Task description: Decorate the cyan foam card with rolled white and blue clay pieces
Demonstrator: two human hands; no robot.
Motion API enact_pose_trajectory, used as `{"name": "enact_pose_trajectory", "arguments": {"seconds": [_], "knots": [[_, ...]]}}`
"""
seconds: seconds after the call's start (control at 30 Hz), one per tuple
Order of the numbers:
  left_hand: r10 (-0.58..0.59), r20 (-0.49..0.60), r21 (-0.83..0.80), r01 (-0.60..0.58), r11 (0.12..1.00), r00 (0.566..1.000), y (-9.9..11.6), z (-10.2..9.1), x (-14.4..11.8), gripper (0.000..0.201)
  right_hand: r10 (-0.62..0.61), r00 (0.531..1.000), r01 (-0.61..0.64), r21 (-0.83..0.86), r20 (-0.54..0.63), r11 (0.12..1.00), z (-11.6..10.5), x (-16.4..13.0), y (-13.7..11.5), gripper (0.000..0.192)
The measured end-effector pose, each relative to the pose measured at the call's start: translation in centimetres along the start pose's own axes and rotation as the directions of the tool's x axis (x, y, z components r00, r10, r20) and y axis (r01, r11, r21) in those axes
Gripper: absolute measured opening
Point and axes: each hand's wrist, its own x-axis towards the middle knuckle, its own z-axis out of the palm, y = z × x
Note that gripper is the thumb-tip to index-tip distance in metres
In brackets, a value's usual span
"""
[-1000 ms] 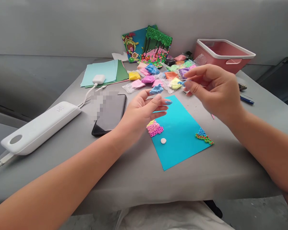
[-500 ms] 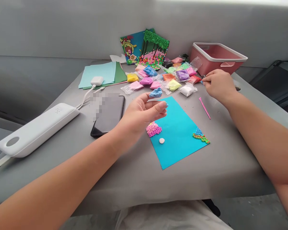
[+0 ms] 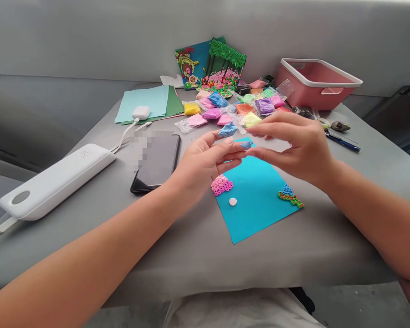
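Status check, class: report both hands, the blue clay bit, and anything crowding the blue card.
Left hand and right hand meet above the blue card. Small blue clay bit pinched between their fingertips. Pink bead cluster and white clay dot lie on the card.

Matt turquoise paper sheet [image 3: 259,200]; glossy plastic-wrapped clay packets [image 3: 237,107]; soft blue clay bit [image 3: 246,144].

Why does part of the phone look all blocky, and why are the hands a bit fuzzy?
In the head view, the phone has a pixelated patch over its top left corner; the right hand and left hand are softly smeared, pinching a small blue clay piece; the light is even, with faint shadows on the turquoise card.
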Motion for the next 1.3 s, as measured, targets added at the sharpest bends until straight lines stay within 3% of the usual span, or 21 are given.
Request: {"name": "enact_pose_trajectory", "arguments": {"seconds": [0.17, 0.3, 0.6, 0.8, 0.87, 1.03, 1.2, 1.3], "knots": [[0.007, 0.101, -0.005, -0.007, 1.000, 0.995, -0.2, -0.4, 0.1, 0.010, 0.004, 0.999, -0.005, 0.024, 0.046, 1.000, 0.1, -0.3, -0.4, 0.008], [0.048, 0.088, 0.053, -0.053, 0.997, 0.995, -0.1, -0.2, -0.2, 0.013, -0.018, 0.999, 0.016, 0.043, 0.027, 0.999, 0.0, -0.2, -0.3, 0.011], [0.037, 0.050, 0.009, -0.038, 0.999, 0.998, -0.2, -0.4, -0.2, 0.024, 0.075, 0.981, -0.074, 0.011, -0.181, 0.997, -0.2, 0.1, -1.7, 0.017], [0.006, 0.130, 0.002, -0.006, 1.000, 0.992, -0.3, -0.2, -0.1, 0.032, -0.226, 0.971, 0.219, -0.094, -0.075, 0.971, 0.3, -0.4, -1.1, 0.034], [-0.011, 0.151, 0.015, 0.008, 1.000, 0.989, -0.4, -0.2, -0.2, 0.037, -0.270, 0.961, 0.260, -0.137, -0.059, 0.956, 0.5, -0.5, -0.7, 0.035], [-0.001, 0.168, 0.087, -0.014, 0.996, 0.986, -0.7, -0.4, -0.4, 0.037, -0.175, 0.984, 0.174, -0.068, -0.017, 0.982, 0.4, -0.6, -1.0, 0.028], [0.065, 0.161, 0.302, -0.111, 0.947, 0.985, -0.7, -0.8, -0.6, 0.030, -0.043, 0.999, 0.044, 0.028, -0.033, 0.999, 0.3, -0.4, -2.5, 0.024], [0.059, 0.161, 0.306, -0.107, 0.946, 0.985, -0.6, -0.7, -0.6, 0.028, -0.018, 0.999, 0.020, 0.055, -0.036, 0.998, 0.3, -0.4, -2.9, 0.023]]}}
